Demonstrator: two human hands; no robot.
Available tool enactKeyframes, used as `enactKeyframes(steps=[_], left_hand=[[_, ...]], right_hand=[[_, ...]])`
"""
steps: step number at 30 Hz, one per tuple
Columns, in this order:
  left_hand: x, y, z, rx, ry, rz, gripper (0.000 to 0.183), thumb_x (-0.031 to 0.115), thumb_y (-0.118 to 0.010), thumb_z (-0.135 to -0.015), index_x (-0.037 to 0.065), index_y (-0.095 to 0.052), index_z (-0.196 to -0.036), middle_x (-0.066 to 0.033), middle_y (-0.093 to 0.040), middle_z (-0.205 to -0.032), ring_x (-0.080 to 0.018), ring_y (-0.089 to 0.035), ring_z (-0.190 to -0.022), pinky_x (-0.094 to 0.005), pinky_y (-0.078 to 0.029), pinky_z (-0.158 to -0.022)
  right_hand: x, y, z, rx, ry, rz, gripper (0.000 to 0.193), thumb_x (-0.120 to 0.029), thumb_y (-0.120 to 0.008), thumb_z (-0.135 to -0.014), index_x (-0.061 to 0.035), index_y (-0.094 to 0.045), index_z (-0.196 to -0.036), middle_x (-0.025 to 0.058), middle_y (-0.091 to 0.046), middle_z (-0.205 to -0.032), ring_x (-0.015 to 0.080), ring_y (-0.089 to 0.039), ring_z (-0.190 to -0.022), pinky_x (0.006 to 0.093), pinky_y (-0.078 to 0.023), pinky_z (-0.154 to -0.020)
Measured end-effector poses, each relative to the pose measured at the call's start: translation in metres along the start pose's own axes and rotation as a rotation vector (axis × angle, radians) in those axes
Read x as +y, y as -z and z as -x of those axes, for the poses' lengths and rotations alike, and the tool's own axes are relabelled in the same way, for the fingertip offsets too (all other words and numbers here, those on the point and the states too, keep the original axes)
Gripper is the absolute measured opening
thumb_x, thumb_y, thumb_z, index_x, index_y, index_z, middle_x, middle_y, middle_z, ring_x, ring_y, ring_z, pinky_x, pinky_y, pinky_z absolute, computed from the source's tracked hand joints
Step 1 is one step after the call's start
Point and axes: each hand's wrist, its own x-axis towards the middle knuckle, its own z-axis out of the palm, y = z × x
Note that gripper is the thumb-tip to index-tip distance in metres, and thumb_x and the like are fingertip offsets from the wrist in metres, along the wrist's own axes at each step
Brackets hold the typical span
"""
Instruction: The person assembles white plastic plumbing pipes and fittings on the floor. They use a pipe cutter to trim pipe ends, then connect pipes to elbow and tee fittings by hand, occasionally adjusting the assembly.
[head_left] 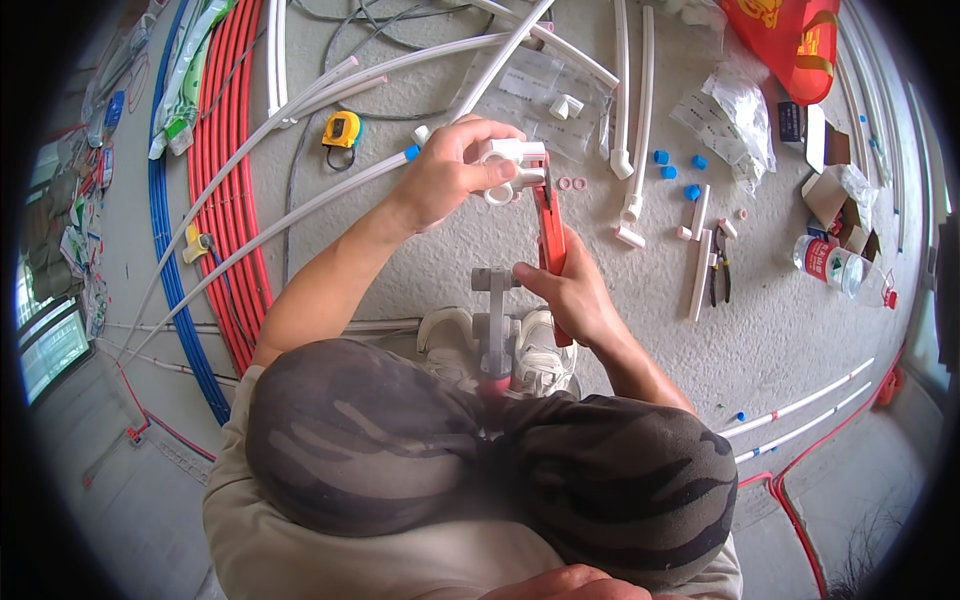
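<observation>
My left hand point(440, 178) grips a white plastic pipe fitting point(515, 152) with several round sockets, raised above the floor in front of my knees. My right hand point(575, 290) is wrapped round the red handles of a pipe cutter point(551, 232). The cutter's upper end meets the right side of the fitting, where a short pipe stub seems to sit; the exact contact is partly hidden. Below, between my shoes, stands a grey metal tool point(495, 318) with a blurred reddish lower part. Two small pinkish rings point(573, 184) lie beyond the cutter.
White pipes point(645, 110) and blue caps point(668, 172) lie ahead. Pliers point(721, 265), a water bottle point(830, 264) and an opened box point(835, 195) are right. Left are a yellow tape measure point(341, 130), red pipes point(222, 190) and blue pipes point(168, 230).
</observation>
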Motion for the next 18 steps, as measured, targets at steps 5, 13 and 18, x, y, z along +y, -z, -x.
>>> enactKeyframes(steps=[5, 13, 18], left_hand=[[-0.004, 0.002, -0.001, 0.008, -0.065, -0.074, 0.044, 0.014, -0.074, -0.097, -0.004, -0.061, -0.136, -0.0099, -0.068, -0.12, -0.0159, -0.066, -0.109, -0.0313, -0.057, -0.088], [-0.005, 0.003, -0.001, -0.009, -0.055, -0.09, 0.044, 0.013, -0.073, -0.099, -0.005, -0.06, -0.137, -0.011, -0.068, -0.12, -0.016, -0.067, -0.107, -0.0324, -0.059, -0.087], [-0.007, 0.0, 0.0, 0.021, -0.02, -0.003, 0.04, 0.017, -0.076, -0.095, -0.004, -0.068, -0.128, -0.0066, -0.062, -0.118, -0.0157, -0.062, -0.109, -0.0317, -0.051, -0.092]], right_hand=[[-0.003, 0.0, 0.001, -0.032, -0.061, 0.018, 0.068, -0.016, -0.077, -0.09, 0.0059, -0.048, -0.148, 0.0132, -0.06, -0.103, 0.0192, -0.058, -0.089, 0.0375, -0.051, -0.083], [-0.011, 0.001, 0.001, -0.063, -0.063, -0.085, 0.058, -0.013, -0.075, -0.09, 0.0056, -0.052, -0.141, 0.0056, -0.062, -0.09, 0.0154, -0.056, -0.078, 0.0352, -0.05, -0.077], [-0.007, 0.001, 0.0, -0.048, -0.086, -0.041, 0.055, -0.013, -0.075, -0.091, 0.0058, -0.054, -0.138, 0.0082, -0.064, -0.094, 0.0162, -0.059, -0.083, 0.0365, -0.051, -0.079]])
